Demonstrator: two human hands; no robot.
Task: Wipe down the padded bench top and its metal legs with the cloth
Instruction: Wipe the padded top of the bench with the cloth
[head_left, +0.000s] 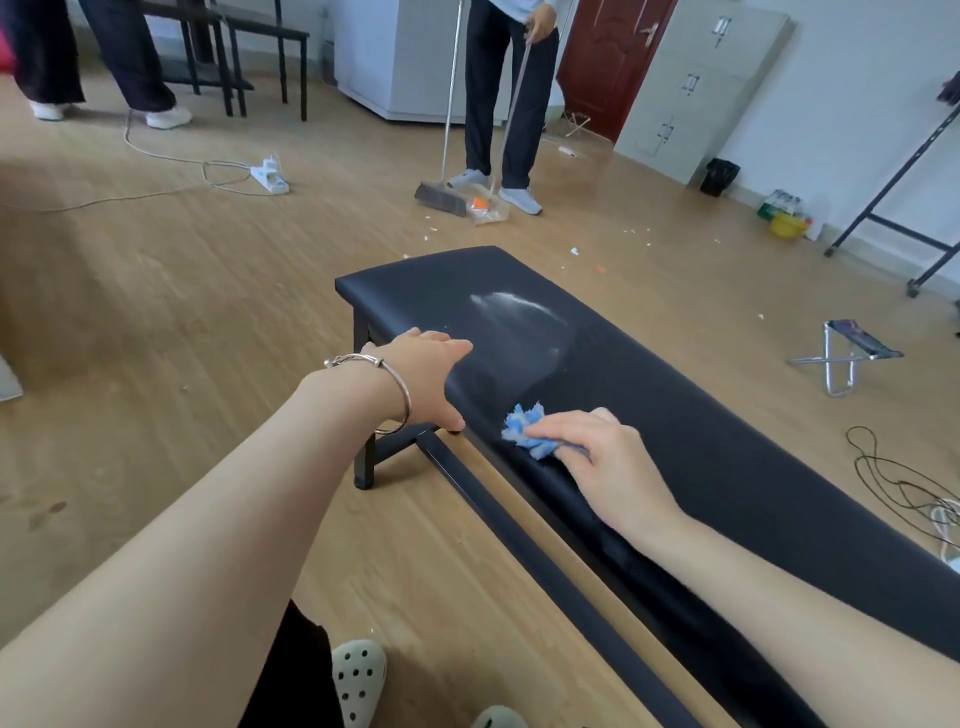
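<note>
A long black padded bench top (701, 415) runs from the middle of the view to the lower right, with a whitish smear (514, 306) near its far end. Black metal legs (364, 457) and a low rail (519, 530) show under its near side. My right hand (602, 457) presses a crumpled blue cloth (527, 426) onto the near edge of the padding. My left hand (426, 379), with a silver bangle on the wrist, grips the bench's near edge, thumb underneath.
A person (504, 104) sweeps with a broom (441, 200) and dustpan just beyond the bench's far end; litter bits dot the wooden floor. A power strip (270, 176) with cord lies at left, a folding stool (844, 358) and loose cables (904, 483) at right.
</note>
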